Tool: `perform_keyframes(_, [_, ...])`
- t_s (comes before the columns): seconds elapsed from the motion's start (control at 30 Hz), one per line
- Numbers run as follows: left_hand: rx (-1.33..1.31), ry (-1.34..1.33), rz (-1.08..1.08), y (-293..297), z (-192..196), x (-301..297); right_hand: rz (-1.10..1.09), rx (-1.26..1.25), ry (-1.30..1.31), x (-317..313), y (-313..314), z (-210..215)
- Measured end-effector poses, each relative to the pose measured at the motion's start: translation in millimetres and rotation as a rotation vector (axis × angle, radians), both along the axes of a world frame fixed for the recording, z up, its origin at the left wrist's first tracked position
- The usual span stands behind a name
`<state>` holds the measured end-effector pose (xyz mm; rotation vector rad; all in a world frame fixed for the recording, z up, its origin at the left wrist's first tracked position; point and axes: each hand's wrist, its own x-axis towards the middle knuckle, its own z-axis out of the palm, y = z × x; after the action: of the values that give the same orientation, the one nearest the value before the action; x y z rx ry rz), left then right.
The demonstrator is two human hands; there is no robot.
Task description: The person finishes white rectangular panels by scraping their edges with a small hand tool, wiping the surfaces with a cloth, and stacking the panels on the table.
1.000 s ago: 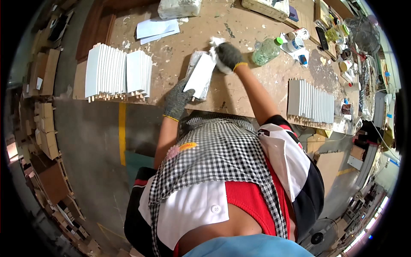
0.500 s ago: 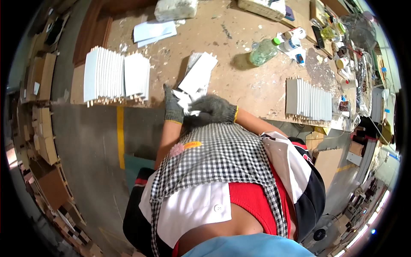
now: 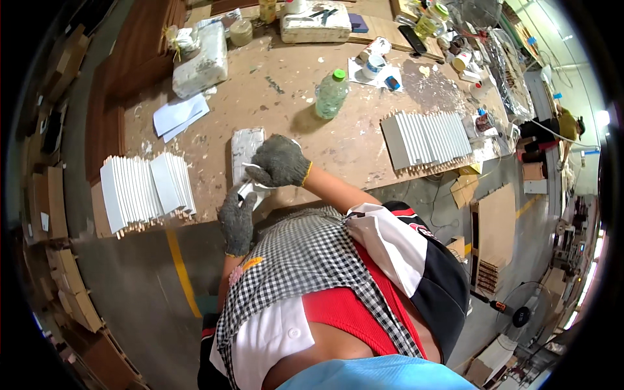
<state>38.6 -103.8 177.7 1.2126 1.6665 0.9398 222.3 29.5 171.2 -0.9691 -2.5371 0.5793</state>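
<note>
Grey-gloved left hand [image 3: 237, 222] of mine pinched near end of white piece [image 3: 259, 193]; right hand [image 3: 281, 161] lay over it, couldn't tell how tight. Piece sat between my hands, near table [image 3: 354, 153] edge. Sloppy pinch could've dropped it onto floor [image 3: 140, 276], tbh.

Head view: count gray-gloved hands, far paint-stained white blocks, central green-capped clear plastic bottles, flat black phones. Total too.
Gray-gloved hands: 2
Far paint-stained white blocks: 2
Central green-capped bottle: 1
Black phone: 1
Total: 6
</note>
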Motion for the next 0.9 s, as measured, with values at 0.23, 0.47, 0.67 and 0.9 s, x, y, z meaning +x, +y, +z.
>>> perform_keyframes(0.23, [-0.033,0.122,-0.095,10.7,45.4,10.1,-0.732,-0.259,-0.140,120.4,6.4,-48.8])
perform_keyframes(0.47, [0.492,0.514,-0.174,21.4,-40.3,-8.6,-0.600,-0.073,-0.130,177.9,-18.9,-57.6])
perform_keyframes(0.67, [0.382,0.757,-0.485,8.7,-69.0,-10.3,-0.558,-0.021,0.103,157.1,3.4,-51.5])
perform_keyframes(0.9, [0.338,0.658,-0.121,9.0,-89.3,5.8,-0.558,-0.185,-0.145,70.0,138.5,-119.0])
